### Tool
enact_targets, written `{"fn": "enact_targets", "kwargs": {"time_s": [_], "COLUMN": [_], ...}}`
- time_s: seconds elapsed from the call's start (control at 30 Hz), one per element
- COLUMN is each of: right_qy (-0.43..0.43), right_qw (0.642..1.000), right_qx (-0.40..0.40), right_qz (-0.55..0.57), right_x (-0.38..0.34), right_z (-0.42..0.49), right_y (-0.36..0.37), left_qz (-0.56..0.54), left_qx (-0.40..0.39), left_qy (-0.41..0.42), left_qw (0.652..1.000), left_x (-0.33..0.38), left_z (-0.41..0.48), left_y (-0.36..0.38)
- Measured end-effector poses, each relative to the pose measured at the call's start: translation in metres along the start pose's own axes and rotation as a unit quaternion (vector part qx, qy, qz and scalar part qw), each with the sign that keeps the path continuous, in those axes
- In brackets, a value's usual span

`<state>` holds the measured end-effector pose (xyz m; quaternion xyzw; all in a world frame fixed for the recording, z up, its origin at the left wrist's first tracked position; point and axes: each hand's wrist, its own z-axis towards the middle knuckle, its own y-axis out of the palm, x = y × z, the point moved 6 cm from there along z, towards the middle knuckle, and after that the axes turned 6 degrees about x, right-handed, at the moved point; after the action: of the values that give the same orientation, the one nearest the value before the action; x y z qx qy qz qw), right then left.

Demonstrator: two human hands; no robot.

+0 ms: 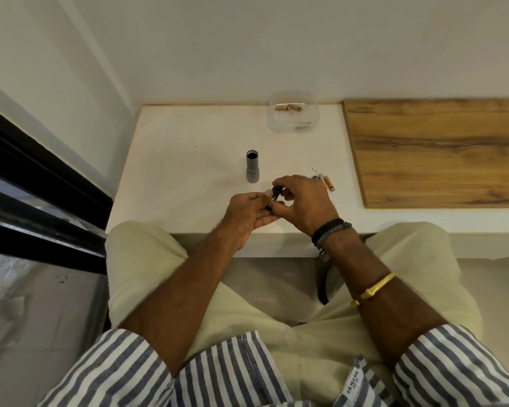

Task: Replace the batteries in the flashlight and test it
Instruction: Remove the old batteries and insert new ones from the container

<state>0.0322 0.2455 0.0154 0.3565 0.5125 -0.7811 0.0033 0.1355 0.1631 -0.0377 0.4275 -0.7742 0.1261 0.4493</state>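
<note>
Upright grey flashlight body [252,167], open-topped

Small white label [352,382] on striped shirt hem, lower right of view, reads "U.S. POLO ASSN"; smaller line beneath too blurred to read; batteries [329,183] on white table [174,160] show no legible print
</note>
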Motion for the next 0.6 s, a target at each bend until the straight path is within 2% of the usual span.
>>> {"fn": "enact_targets", "kwargs": {"time_s": [0.3,0.6], "right_qy": [0.012,0.012], "right_qw": [1.000,1.000], "right_qx": [0.009,0.010], "right_qz": [-0.026,0.018], "right_x": [-0.0071,-0.0020], "right_z": [-0.0046,-0.0028], "right_y": [0.0029,-0.0019], "left_qz": [0.030,0.037], "left_qx": [0.012,0.012], "left_qy": [-0.009,-0.005], "left_qw": [0.999,0.999], "left_x": [-0.0044,-0.0027], "left_z": [0.0032,0.0037], "left_y": [-0.0024,-0.0017]}}
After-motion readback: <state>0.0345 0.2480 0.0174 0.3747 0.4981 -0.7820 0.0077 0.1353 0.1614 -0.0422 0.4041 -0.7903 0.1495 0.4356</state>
